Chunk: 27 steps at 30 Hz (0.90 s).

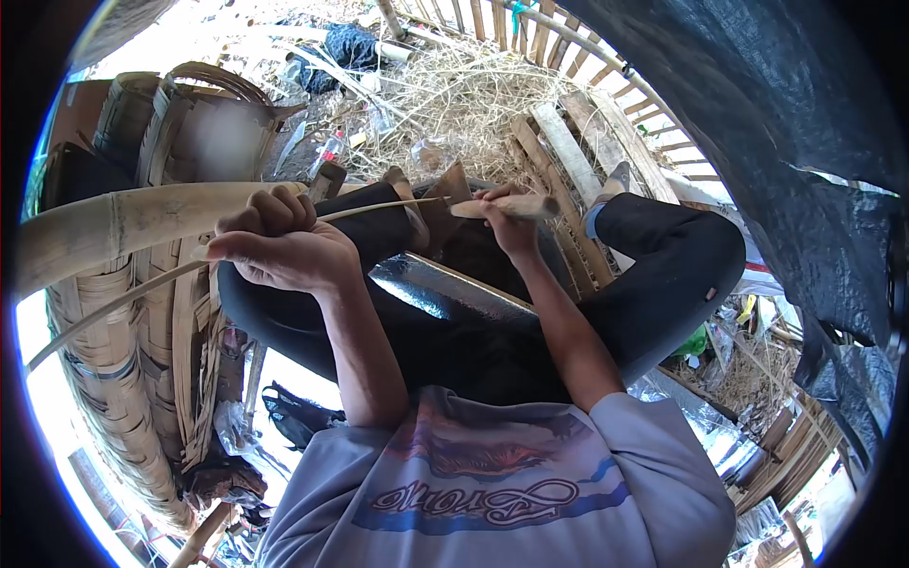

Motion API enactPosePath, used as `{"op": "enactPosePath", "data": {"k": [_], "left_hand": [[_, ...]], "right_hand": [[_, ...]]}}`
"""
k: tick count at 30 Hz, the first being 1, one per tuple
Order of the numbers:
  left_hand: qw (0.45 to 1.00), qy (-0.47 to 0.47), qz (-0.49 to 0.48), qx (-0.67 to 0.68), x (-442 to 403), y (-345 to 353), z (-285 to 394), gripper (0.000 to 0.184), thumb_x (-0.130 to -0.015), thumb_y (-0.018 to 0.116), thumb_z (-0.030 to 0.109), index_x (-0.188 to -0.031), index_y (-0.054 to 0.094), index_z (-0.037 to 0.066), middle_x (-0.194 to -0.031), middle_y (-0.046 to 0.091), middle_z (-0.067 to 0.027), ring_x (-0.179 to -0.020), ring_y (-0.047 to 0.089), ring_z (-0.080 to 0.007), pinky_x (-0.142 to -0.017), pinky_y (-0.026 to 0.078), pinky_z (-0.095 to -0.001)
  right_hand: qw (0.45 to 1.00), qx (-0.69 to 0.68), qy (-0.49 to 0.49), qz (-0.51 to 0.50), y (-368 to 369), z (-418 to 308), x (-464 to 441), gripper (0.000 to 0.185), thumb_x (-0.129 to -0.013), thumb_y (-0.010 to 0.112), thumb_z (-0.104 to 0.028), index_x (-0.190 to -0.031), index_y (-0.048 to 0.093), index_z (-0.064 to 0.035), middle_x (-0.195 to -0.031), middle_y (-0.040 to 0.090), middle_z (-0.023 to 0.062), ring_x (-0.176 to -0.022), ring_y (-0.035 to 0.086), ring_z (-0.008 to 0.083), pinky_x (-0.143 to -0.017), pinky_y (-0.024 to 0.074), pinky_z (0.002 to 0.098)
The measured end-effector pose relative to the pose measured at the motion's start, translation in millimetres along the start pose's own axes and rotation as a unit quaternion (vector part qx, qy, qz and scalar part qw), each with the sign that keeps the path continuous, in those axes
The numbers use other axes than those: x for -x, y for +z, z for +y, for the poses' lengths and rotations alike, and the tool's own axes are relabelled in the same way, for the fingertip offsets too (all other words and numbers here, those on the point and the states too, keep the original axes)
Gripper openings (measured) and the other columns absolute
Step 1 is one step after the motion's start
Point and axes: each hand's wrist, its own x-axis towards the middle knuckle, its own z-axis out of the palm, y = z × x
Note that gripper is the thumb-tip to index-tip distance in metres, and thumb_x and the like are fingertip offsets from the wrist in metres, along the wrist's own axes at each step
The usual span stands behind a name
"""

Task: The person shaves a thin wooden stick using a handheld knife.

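Our left fingers (274, 212) clench bamboo strip (369, 207), seemingly for steadiness | right fingers (492, 194) grip wooden handle (528, 206) near strip's tip

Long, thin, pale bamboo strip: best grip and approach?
I'd pinch the strip across its narrow width, outboard of the left hand, coming from the person's left. That stretch looks long and exposed; the other end sits near the pale, rounded wooden handle in the right hand.
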Motion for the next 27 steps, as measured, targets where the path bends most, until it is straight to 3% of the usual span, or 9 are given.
{"op": "enactPosePath", "data": {"k": [2,6,7,14,20,22,24,25,27], "left_hand": [[1.0,0.001,-0.002,0.017,-2,4,0,0.05,-0.092,0.028,0.058,-0.065,0.018,0.016,-0.051,0.012,0.0052,-0.045,0.011,-0.0055,-0.038,0.012,-0.0218],[1.0,-0.01,-0.004,0.023,3,5,3,0.05,-0.092,0.03,0.057,-0.066,0.018,0.016,-0.052,0.013,0.005,-0.045,0.012,-0.0059,-0.038,0.012,-0.0213],[0.999,-0.015,-0.007,0.03,4,5,4,0.05,-0.092,0.03,0.057,-0.066,0.018,0.016,-0.052,0.013,0.0051,-0.045,0.012,-0.0059,-0.038,0.012,-0.0213],[0.999,-0.023,-0.016,0.038,2,1,2,0.049,-0.093,0.031,0.055,-0.066,0.019,0.015,-0.052,0.013,0.0055,-0.045,0.013,-0.0054,-0.039,0.011,-0.0219],[0.998,-0.03,0.0,0.051,5,7,4,0.05,-0.093,0.031,0.055,-0.066,0.023,0.014,-0.051,0.015,0.0054,-0.043,0.014,-0.0046,-0.038,0.01,-0.0222],[0.997,-0.016,-0.011,0.069,4,9,4,0.049,-0.093,0.032,0.054,-0.067,0.025,0.013,-0.051,0.017,0.0051,-0.043,0.015,-0.0044,-0.038,0.009,-0.0222],[0.996,-0.058,0.005,0.071,2,12,6,0.051,-0.092,0.032,0.057,-0.066,0.019,0.015,-0.052,0.012,0.0051,-0.045,0.011,-0.0052,-0.039,0.009,-0.0238],[0.994,-0.047,-0.01,0.101,1,6,2,0.049,-0.093,0.034,0.054,-0.067,0.025,0.013,-0.051,0.018,0.005,-0.043,0.016,-0.0043,-0.038,0.01,-0.022],[0.994,-0.037,-0.015,0.099,1,3,1,0.049,-0.093,0.034,0.054,-0.067,0.025,0.013,-0.051,0.019,0.0048,-0.043,0.016,-0.0043,-0.038,0.01,-0.022]], "right_hand": [[0.995,0.084,-0.054,0.003,-7,26,-3,0.006,-0.072,0.062,0.001,-0.072,0.057,-0.003,-0.079,0.065,0.0096,-0.078,0.065,0.0164,-0.068,0.0531,0.0295],[0.994,0.066,0.043,0.075,-18,27,-16,0.003,-0.07,0.064,-0.001,-0.072,0.061,-0.0016,-0.076,0.066,0.0103,-0.075,0.065,0.0169,-0.068,0.0529,0.0294],[0.989,0.125,0.041,0.072,-21,31,-16,0.004,-0.075,0.064,-0.004,-0.077,0.06,-0.0038,-0.083,0.067,0.0091,-0.061,0.06,0.0097,-0.044,0.0468,0.0209],[0.985,0.151,0.025,0.075,-15,19,-17,0.005,-0.076,0.066,-0.007,-0.077,0.061,-0.0054,-0.083,0.067,0.007,-0.063,0.061,0.0087,-0.044,0.0469,0.0198],[0.997,-0.006,0.006,0.072,8,-6,-8,0.009,-0.079,0.065,-0.008,-0.082,0.057,-0.0074,-0.088,0.066,0.0065,-0.075,0.062,0.0105,-0.052,0.0507,0.0206],[0.998,0.0,0.009,0.064,0,24,-5,0.009,-0.079,0.064,-0.006,-0.072,0.057,-0.0047,-0.081,0.065,0.0081,-0.071,0.061,0.0111,-0.054,0.0501,0.0217],[0.992,0.11,-0.003,0.058,-8,41,-7,0.009,-0.079,0.064,-0.009,-0.082,0.056,-0.0084,-0.088,0.066,0.0061,-0.078,0.063,0.0122,-0.053,0.0517,0.0215],[0.989,0.077,0.098,0.081,-9,30,-9,0.008,-0.078,0.065,-0.01,-0.083,0.059,-0.0088,-0.09,0.066,0.0055,-0.077,0.063,0.012,-0.053,0.052,0.0222],[0.985,0.09,0.129,0.074,-11,21,-17,0.008,-0.078,0.065,-0.01,-0.083,0.06,-0.0089,-0.09,0.066,0.0052,-0.077,0.063,0.0116,-0.053,0.0521,0.0224]]}}
